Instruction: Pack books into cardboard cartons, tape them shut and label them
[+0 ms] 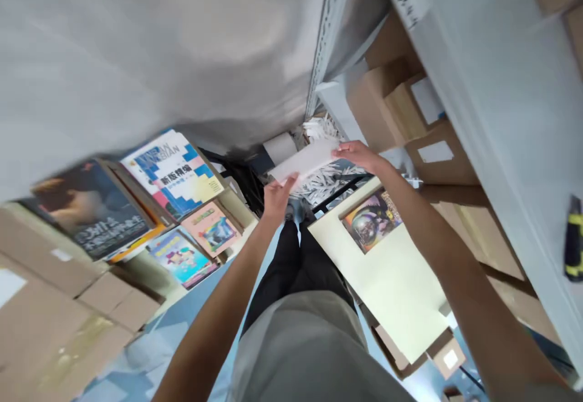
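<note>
A white, flat, elongated sheet (pixel 306 158), apparently paper, is stretched between my two hands. Its left end is pinched in my left hand (pixel 279 195), thumb on top. My right hand (pixel 356 153) grips the opposite end. Below the sheet lies a heap of white paper strips (pixel 319 188), partly hidden by it. Behind the sheet's left end is another white piece (pixel 279 147) beside a dark object. A book with a colourful cover (pixel 373 220) lies on a pale yellow tabletop (pixel 387 286) under my right forearm.
Stacks of books (pixel 175 171) stand on a low surface to the left, near cardboard boxes (pixel 59 329). More cardboard boxes (pixel 378 104) fill the grey shelving (pixel 492 116) at right. A black-and-yellow cutter (pixel 574 238) hangs at the right edge. A grey wall rises ahead.
</note>
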Available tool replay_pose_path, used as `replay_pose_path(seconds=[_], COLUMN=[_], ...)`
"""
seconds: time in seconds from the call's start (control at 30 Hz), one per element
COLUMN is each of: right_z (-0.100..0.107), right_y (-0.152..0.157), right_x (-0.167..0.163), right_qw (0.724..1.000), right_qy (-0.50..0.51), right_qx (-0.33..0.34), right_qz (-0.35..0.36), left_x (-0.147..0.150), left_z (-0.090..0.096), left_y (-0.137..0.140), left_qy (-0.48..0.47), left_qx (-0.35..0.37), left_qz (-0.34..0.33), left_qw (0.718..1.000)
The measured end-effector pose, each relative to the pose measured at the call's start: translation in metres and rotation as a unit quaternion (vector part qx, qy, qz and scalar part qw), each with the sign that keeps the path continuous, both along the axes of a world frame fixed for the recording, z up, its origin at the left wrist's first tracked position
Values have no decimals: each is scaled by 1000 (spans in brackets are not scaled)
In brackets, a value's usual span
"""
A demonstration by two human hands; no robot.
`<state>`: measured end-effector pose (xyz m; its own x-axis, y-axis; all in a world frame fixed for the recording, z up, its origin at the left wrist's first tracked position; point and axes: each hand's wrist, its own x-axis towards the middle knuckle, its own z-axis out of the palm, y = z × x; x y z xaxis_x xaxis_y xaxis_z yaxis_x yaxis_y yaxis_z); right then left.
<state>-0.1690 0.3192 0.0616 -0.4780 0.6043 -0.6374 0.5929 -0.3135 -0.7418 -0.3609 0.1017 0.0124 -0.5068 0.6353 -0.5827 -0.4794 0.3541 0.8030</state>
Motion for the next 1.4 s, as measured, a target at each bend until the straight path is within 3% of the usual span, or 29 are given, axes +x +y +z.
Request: replay_pose_path(seconds=[0.17,0.3,0.4,0.47,0.53,0.7,0.87,1.0,1.1,1.27,1.4], right_z=[155,256,296,307,311,311,290,254,224,171,109], right_y=[-16,-44,-77,-108,-146,-252,-333,-381,-414,-479,-521], right_x=[30,86,150,196,238,299,339,389,428,480,502], right_qw=[997,979,953,925,895,862,825,804,800,809,807], right_qy=[31,132,168,153,117,41,3,-20,-20,24,29], right_qx=[43,100,134,157,172,184,208,180,141,77,63], right_qz=[-56,-120,-212,-310,-395,-472,-526,-566,-582,-582,-586], left_x=[-14,1,31,57,86,165,240,294,337,408,445], left_z=[139,237,287,306,314,296,257,232,211,152,98], left_y=[-5,-11,-18,-25,-32,-60,-99,-121,-132,-156,-177], left_qy=[119,230,273,273,253,198,261,359,408,460,482], left_qx=[129,241,337,381,410,436,453,422,373,267,205], left_qz=[-89,-164,-221,-276,-348,-530,-626,-693,-736,-794,-817], left_qw=[980,929,874,839,804,700,578,461,390,294,243])
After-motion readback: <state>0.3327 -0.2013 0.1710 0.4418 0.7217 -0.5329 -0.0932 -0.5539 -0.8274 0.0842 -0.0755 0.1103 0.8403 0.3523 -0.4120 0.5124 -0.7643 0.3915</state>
